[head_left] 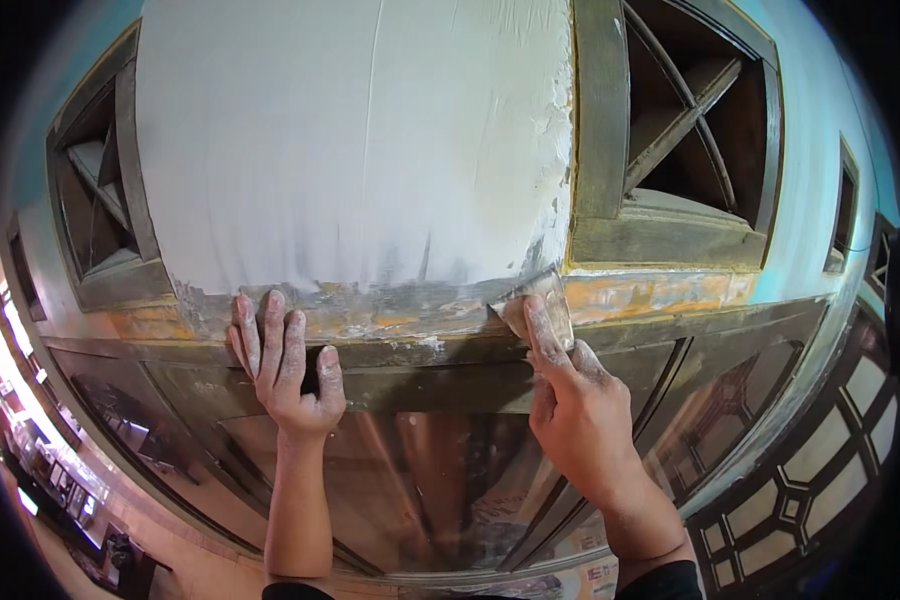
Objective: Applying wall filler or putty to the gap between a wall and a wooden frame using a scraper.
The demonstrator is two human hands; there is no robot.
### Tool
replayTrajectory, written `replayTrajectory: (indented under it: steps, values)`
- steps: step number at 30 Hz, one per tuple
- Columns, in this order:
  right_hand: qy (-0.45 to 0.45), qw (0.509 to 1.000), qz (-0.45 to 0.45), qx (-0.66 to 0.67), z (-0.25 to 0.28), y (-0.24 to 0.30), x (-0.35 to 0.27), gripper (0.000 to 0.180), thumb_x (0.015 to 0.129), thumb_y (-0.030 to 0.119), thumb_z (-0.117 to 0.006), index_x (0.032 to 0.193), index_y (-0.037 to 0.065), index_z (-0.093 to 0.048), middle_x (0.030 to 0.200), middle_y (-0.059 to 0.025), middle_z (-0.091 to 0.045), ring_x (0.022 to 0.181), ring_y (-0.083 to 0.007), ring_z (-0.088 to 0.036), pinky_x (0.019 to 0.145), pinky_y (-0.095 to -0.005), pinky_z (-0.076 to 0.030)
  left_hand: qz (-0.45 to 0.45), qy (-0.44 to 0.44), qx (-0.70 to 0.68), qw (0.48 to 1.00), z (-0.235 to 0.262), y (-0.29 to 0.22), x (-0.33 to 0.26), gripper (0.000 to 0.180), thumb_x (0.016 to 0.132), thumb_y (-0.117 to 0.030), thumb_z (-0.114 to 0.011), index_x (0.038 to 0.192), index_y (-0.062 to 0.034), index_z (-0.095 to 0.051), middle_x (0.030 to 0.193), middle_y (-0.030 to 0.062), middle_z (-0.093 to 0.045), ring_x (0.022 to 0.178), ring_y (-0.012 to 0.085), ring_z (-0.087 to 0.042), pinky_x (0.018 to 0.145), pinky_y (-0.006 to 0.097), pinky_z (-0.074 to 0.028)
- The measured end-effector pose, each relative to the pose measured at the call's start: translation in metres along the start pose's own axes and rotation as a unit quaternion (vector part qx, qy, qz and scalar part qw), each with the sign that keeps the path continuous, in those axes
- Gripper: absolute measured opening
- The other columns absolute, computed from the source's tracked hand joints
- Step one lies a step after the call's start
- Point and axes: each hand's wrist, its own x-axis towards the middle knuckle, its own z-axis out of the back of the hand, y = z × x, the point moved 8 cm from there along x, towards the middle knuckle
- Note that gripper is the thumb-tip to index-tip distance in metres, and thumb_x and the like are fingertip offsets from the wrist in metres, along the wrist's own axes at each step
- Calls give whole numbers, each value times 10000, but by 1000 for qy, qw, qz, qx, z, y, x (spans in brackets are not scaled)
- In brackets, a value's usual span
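My right hand (pixel 582 415) grips a putty knife (pixel 558 303), with the index finger pressed along its blade. The blade's edge meets the band of wall just under the white plastered panel (pixel 350 150), near that panel's lower right corner. My fist hides the handle. Farther left, my left hand (pixel 288 365) rests with fingers stretched upward against the grey, patchy strip (pixel 370 312) below the panel, holding nothing. Pale dust or plaster coats the fingers of both hands. Grey smears show along the bottom of the white plaster.
Wooden-framed openings with crossed bars flank the panel, one at the right (pixel 705 110) and one at the left (pixel 98 185). Beneath the strip runs a dark wooden frame (pixel 420 388) with glass panes (pixel 370 480). A dark lattice (pixel 820 470) stands lower right; furniture is far below left.
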Motion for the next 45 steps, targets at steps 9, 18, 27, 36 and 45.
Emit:
replayTrajectory:
  steps: [9,18,27,36,45]
  values:
    - [-42,999,6,32,0,-2,2,612,923,95,-686,1509,228,-566,907,-144,-671,695,-389,-683,581,-498,-563,-3,-6,-13,1000,1,2,-1,424,968,-181,-623,1304,71,-680,1483,237,-621,1491,548,-409,1279,622,-160]
    - [-48,998,32,38,8,-3,2,427,915,104,-703,1335,178,-682,890,-131,-698,720,-374,-704,585,-480,-572,1,-8,-16,1000,4,4,-5,402,968,-174,-620,1277,73,-694,1472,238,-629,1482,558,-416,1276,628,-163]
    - [-39,998,4,44,6,-11,-1,309,906,119,-710,1213,151,-723,895,-142,-701,726,-379,-711,608,-495,-580,-7,-3,-20,1000,6,0,3,394,956,-134,-622,1290,64,-690,1475,226,-631,1478,558,-421,1271,634,-176]
    - [-20,999,-6,44,6,-13,5,296,912,117,-711,1206,148,-722,905,-154,-708,733,-387,-714,614,-500,-583,1,-19,-22,1000,5,0,0,389,972,-131,-616,1319,32,-681,1475,238,-628,1477,559,-422,1263,649,-175]
    - [-37,997,-13,73,10,-6,8,354,918,108,-703,1267,169,-705,916,-154,-714,735,-390,-712,609,-494,-581,-4,-20,-16,1000,6,0,1,376,982,-136,-611,1297,57,-680,1468,238,-633,1478,556,-423,1270,630,-179]
